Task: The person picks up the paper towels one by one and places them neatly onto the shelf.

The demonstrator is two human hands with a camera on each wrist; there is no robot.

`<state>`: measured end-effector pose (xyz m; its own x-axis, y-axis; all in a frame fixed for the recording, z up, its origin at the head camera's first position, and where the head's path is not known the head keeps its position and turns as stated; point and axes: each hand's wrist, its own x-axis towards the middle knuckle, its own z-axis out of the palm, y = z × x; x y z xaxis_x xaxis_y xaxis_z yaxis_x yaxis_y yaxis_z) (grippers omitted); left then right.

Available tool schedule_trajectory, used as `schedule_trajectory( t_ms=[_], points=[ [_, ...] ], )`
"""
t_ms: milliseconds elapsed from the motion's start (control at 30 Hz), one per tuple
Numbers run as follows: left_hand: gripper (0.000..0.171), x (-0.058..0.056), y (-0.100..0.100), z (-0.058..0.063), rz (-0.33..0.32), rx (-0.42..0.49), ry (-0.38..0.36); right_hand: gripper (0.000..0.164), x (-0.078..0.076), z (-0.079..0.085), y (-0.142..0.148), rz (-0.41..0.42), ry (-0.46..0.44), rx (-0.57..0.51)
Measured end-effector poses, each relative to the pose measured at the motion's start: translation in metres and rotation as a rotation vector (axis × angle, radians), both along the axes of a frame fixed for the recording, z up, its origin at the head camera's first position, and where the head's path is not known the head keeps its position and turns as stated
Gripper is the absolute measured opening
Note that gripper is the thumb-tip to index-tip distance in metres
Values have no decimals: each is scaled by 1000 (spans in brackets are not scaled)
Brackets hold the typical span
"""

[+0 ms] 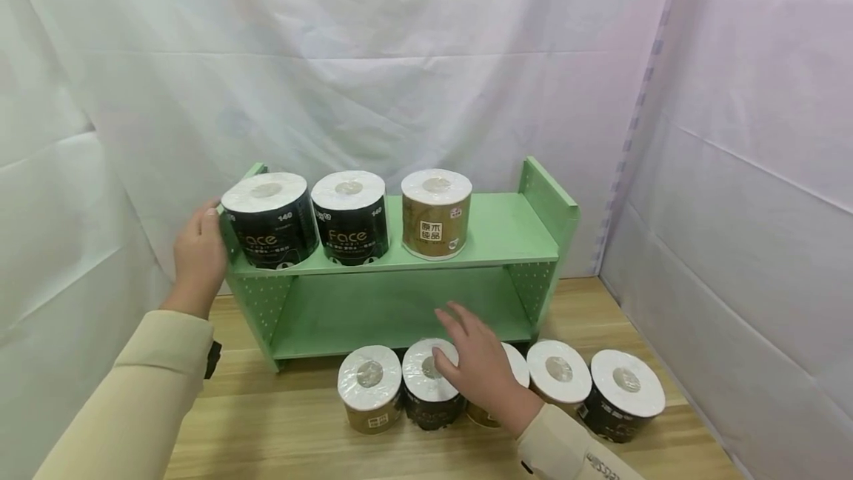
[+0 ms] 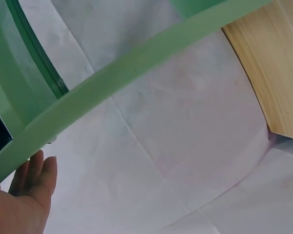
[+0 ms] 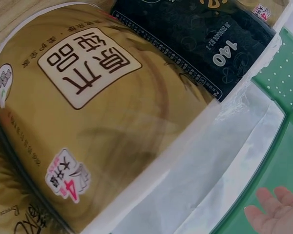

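My left hand (image 1: 201,252) rests at the outer side of the left end panel of a green two-tier shelf (image 1: 506,224). In the left wrist view its fingers (image 2: 47,178) lie along the panel's edge, fairly straight. Beside that hand, a black-wrapped toilet roll (image 1: 269,232) stands on the top tier. My right hand (image 1: 483,361) hovers over the front row with spread fingers, holding nothing. Under it are a black-wrapped roll (image 1: 440,410) and a partly hidden gold-wrapped roll (image 1: 516,365). A gold roll (image 3: 102,112) fills much of the right wrist view.
Another black roll (image 1: 351,224) and a gold roll (image 1: 436,224) stand on the top tier. On the wooden table (image 1: 246,421), a gold roll (image 1: 369,391) ends the row at left; a gold roll (image 1: 560,372) and a black roll (image 1: 623,398) stand at right. White curtains (image 1: 373,95) surround the table.
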<state>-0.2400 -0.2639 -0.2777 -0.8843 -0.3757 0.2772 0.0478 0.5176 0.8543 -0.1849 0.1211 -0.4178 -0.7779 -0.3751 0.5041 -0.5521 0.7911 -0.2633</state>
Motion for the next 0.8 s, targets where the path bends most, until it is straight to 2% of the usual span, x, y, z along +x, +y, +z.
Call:
schedule_trajectory(
  t_ms=[433, 800],
  points=[
    [58, -3, -6, -5, -18, -100, 65, 54, -3, 1, -11, 18, -11, 9],
    [56, -5, -7, -9, 39, -164, 92, 54, -4, 7, -24, 55, -46, -7]
  ],
)
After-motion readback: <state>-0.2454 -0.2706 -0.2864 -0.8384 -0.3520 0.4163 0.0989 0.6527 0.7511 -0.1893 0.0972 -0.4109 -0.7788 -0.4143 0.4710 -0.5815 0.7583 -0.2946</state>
